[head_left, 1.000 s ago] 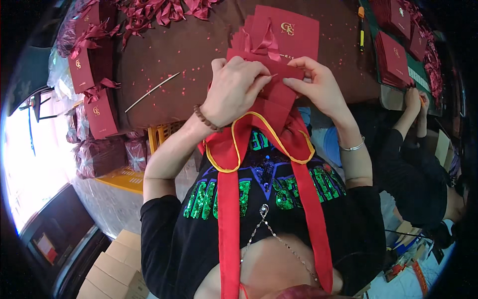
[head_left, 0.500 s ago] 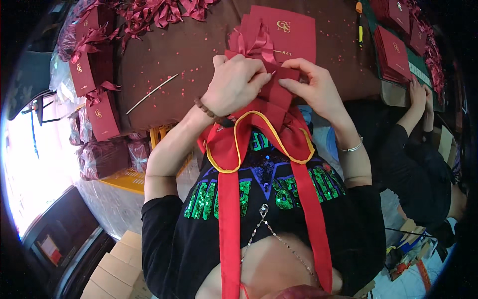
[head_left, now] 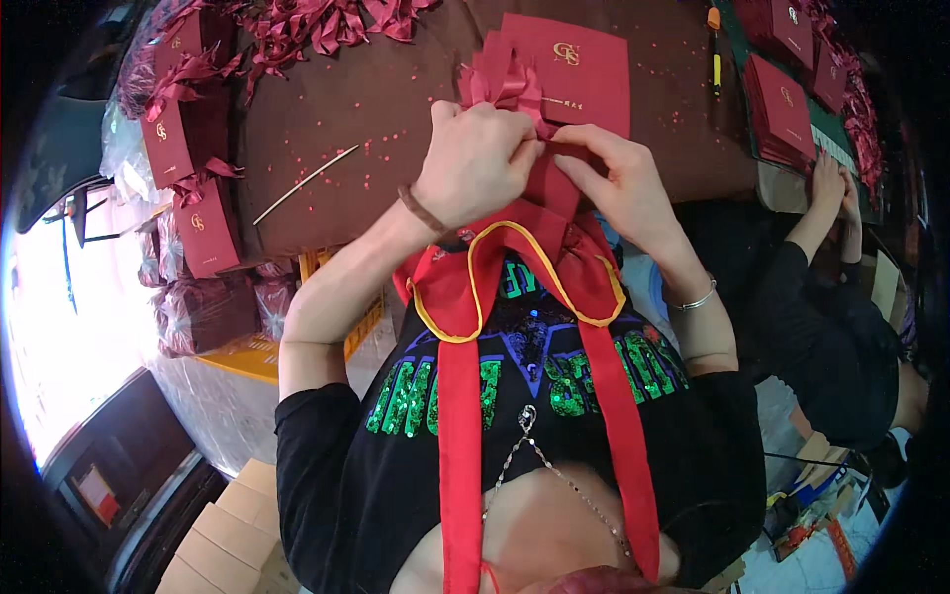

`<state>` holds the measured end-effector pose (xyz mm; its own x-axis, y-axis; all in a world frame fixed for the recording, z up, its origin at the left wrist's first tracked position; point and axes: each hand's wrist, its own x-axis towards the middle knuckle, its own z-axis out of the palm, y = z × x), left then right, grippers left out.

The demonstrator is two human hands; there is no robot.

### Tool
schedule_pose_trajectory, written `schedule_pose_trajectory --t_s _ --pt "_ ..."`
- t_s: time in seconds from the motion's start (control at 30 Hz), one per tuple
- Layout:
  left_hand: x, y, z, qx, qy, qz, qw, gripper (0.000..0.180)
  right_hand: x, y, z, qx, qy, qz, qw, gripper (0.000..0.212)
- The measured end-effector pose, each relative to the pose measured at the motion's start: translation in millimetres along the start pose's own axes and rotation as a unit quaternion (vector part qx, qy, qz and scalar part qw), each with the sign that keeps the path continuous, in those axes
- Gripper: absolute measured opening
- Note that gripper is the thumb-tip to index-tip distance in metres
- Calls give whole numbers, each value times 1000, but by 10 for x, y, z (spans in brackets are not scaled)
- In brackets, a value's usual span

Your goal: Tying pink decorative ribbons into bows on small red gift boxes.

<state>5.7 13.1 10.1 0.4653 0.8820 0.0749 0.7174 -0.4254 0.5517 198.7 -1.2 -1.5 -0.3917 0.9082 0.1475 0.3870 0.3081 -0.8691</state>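
In front of my chest, a dark red paper folder [head_left: 552, 188] lies under my hands at the table's near edge. A satin ribbon [head_left: 507, 87] of the same red loops up beyond my knuckles. My left hand [head_left: 478, 153] is closed, thumb and forefinger pinching the ribbon near a small gathered spot. Close beside it, my right hand [head_left: 621, 178] has its thumb and forefinger curled at the same ribbon; the exact hold is partly hidden. Just beyond lie flat red folders [head_left: 594, 84] with a gold emblem.
A thin pale stick [head_left: 305, 185] and red scraps lie on the brown cloth [head_left: 327, 109]. Ribboned folders [head_left: 208, 233] line the left edge; a ribbon heap [head_left: 327, 22] sits at the back. An orange-and-black pen-like tool [head_left: 714, 49] and folder stack [head_left: 780, 109] are right, near a co-worker's hands [head_left: 831, 183].
My right fingertips have shifted left from the folder's side toward the left hand's pinch. My left hand has turned slightly, and the flat folders beyond show a little more.
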Motion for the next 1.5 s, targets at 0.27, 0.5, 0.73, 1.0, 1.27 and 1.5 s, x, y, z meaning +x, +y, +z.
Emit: schedule_pose_trajectory --t_s 0.27,0.5,0.73,1.0,1.27,1.5 --pt "-136 -62 248 128 190 184 956 11 -65 -33 5 25 -6 70 997 24" --pt "-81 -102 97 8 219 137 966 13 -103 -37 91 -12 40 -28 999 23" --pt "140 -140 -282 -22 -122 -21 992 20 -128 -106 180 -91 46 -45 994 20" --pt "410 -292 -434 -169 -357 -52 917 27 -137 -163 255 -56 60 -38 996 18" --pt "323 -251 -292 -260 -281 -51 922 17 -114 -256 186 -37 45 49 997 22" --pt "239 -327 64 -368 -122 -109 915 17 -107 -135 134 14 31 50 998 26"
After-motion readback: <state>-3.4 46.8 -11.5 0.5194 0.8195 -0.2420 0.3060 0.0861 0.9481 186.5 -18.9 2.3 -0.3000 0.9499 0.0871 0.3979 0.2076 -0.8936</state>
